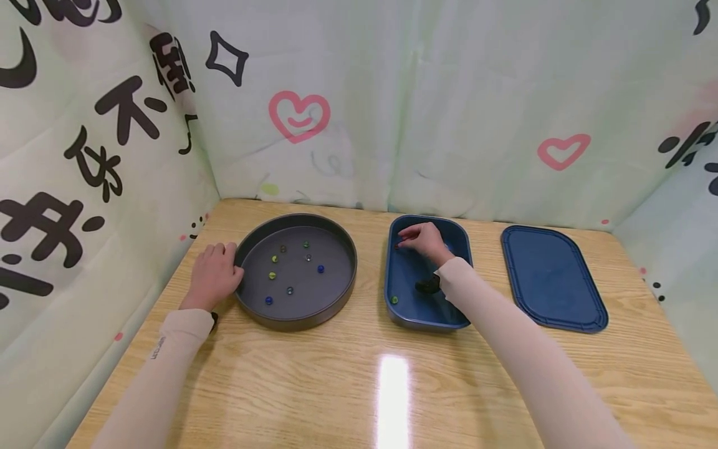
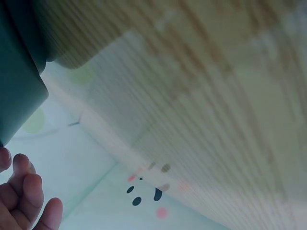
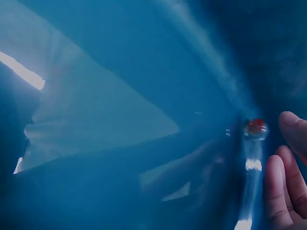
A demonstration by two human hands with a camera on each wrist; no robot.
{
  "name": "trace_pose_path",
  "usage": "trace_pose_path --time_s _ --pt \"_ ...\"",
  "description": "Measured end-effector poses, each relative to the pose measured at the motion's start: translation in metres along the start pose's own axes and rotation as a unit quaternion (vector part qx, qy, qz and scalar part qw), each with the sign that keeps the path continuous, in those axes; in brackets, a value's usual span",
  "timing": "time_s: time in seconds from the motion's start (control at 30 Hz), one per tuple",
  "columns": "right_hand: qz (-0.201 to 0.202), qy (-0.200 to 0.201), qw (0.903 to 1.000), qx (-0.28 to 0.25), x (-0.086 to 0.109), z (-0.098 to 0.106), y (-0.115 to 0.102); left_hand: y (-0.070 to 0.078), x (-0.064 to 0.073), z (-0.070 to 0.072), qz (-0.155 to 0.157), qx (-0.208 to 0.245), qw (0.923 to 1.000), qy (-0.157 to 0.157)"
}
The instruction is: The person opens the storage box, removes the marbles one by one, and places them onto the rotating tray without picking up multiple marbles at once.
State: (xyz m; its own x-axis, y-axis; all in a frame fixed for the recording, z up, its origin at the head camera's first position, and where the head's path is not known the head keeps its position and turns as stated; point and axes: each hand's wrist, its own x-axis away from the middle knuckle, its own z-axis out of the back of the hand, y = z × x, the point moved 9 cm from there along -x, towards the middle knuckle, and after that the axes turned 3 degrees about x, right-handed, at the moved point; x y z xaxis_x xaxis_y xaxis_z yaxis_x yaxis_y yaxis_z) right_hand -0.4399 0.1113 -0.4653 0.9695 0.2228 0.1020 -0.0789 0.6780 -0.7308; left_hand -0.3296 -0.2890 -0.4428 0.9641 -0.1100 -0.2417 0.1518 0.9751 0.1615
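Observation:
My left hand (image 1: 213,277) holds the left rim of a round dark grey pan (image 1: 296,323), thumb at the rim; its fingertips (image 2: 32,189) show beneath the pan's wall (image 2: 19,91) in the left wrist view. Inside the pan lie several glass marbles, among them a blue marble (image 1: 269,300) and a yellow marble (image 1: 272,275). My right hand (image 1: 427,242) reaches into a blue rectangular container (image 1: 415,318). Its thumb and fingers are parted close beside a clear and red marble (image 3: 255,128) against the container's wall. A green marble (image 1: 394,300) lies near the container's front left corner.
A flat blue lid (image 1: 552,277) lies on the wooden table (image 1: 314,386) to the right of the container. Printed curtains (image 1: 359,125) hang behind the table and along both sides.

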Motion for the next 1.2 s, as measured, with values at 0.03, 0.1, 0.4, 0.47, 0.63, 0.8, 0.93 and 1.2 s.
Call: trace_pose_path --time_s 0.03,0.1,0.4,0.47,0.63,0.8,0.93,1.2 --pt "0.000 0.001 1.0000 0.004 -0.001 -0.002 0.001 0.000 0.000 0.000 0.001 0.002 1.0000 -0.002" --pt "-0.001 0.003 0.9999 0.012 -0.003 -0.004 0.002 -0.001 0.000 -0.001 0.003 0.003 1.0000 -0.004" --pt "0.000 0.005 0.9996 0.027 -0.007 -0.013 0.006 0.000 0.001 0.001 0.007 0.010 0.9998 -0.015" --pt "0.000 0.004 0.9997 0.023 -0.008 -0.014 0.008 0.001 0.001 0.002 0.005 0.009 0.9998 -0.016" --pt "-0.004 0.003 0.9998 0.019 -0.008 -0.014 0.009 0.001 0.001 0.002 0.005 0.011 0.9998 -0.016" --pt "-0.005 0.002 0.9998 0.020 -0.008 -0.014 0.010 0.001 0.001 0.003 0.004 0.008 0.9998 -0.015" --pt "0.004 0.005 0.9997 0.026 -0.008 -0.013 0.009 0.001 0.000 0.003 0.007 0.010 0.9998 -0.015" --pt "0.006 0.023 0.9996 0.018 -0.003 0.000 0.002 0.000 -0.001 0.001 0.007 0.011 0.9998 -0.016"
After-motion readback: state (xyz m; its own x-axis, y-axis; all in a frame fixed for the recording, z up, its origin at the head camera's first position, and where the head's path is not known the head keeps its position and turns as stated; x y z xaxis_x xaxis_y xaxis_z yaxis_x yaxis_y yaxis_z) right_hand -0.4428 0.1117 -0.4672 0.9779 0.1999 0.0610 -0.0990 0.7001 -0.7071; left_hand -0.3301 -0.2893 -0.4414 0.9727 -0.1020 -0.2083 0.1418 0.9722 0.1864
